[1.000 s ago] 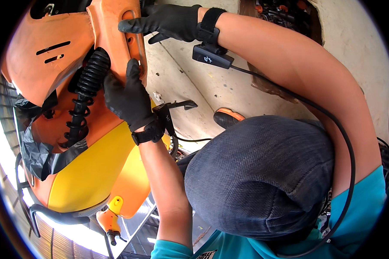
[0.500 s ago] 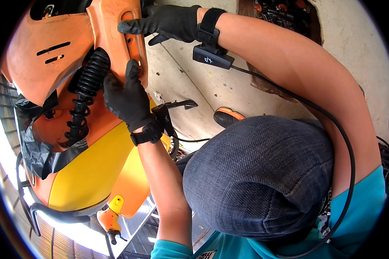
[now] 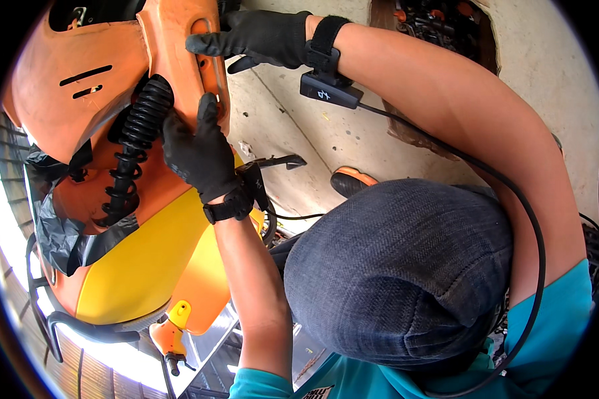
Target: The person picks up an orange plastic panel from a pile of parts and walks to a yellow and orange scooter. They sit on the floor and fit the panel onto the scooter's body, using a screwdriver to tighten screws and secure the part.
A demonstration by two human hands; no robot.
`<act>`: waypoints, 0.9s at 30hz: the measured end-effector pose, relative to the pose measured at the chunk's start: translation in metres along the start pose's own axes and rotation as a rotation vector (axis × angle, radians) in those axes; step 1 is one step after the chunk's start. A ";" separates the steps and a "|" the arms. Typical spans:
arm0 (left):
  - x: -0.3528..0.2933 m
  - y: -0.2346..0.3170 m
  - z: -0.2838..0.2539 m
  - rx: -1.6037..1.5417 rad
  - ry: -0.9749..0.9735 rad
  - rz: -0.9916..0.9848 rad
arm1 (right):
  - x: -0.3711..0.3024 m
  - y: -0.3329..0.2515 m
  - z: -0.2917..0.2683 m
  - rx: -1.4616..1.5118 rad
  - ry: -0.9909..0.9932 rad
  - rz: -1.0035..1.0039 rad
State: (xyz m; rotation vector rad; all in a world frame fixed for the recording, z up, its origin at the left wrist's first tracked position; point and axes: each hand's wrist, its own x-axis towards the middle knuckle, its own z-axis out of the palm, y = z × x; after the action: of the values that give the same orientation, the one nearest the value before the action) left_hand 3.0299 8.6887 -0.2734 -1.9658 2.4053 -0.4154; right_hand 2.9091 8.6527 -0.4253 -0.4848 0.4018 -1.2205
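Against the frame a half second earlier, only a slight shift of the view is noted; both gloved hands keep their places, indicating a steady hold without visible progress. The left hand [image 3: 199,156] grips the lower end of the orange panel [image 3: 178,63], thumb on its face, fingertips hidden. The right hand [image 3: 269,40] lays one finger on the upper recess; whether it is closed cannot be told. The panel is at upper left, beside a black coil spring [image 3: 145,116]; its surface appears scuffed, with a long slotted recess
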 end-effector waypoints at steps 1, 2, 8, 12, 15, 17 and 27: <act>0.000 0.002 0.000 -0.010 0.004 0.004 | -0.001 0.000 0.000 -0.005 0.003 0.004; 0.000 0.003 0.000 -0.021 0.007 0.007 | -0.001 0.000 -0.001 -0.011 0.006 0.008; 0.000 0.006 -0.003 0.041 -0.081 -0.097 | 0.018 0.017 -0.004 0.030 -0.066 -0.015; 0.000 -0.007 0.002 0.071 -0.032 0.019 | 0.023 0.022 -0.005 0.007 -0.056 0.034; -0.001 -0.009 0.002 0.019 0.001 0.025 | 0.027 0.019 0.001 -0.018 -0.036 0.016; 0.000 -0.012 0.006 -0.076 0.039 0.059 | 0.023 0.009 -0.011 0.070 -0.098 0.005; -0.002 -0.002 0.001 0.008 -0.009 0.037 | 0.013 -0.012 -0.019 0.080 -0.079 0.009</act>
State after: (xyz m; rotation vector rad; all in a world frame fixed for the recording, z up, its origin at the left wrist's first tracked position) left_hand 3.0323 8.6898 -0.2747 -1.9128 2.4262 -0.4132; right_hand 2.8935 8.6348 -0.4345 -0.4604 0.2863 -1.2001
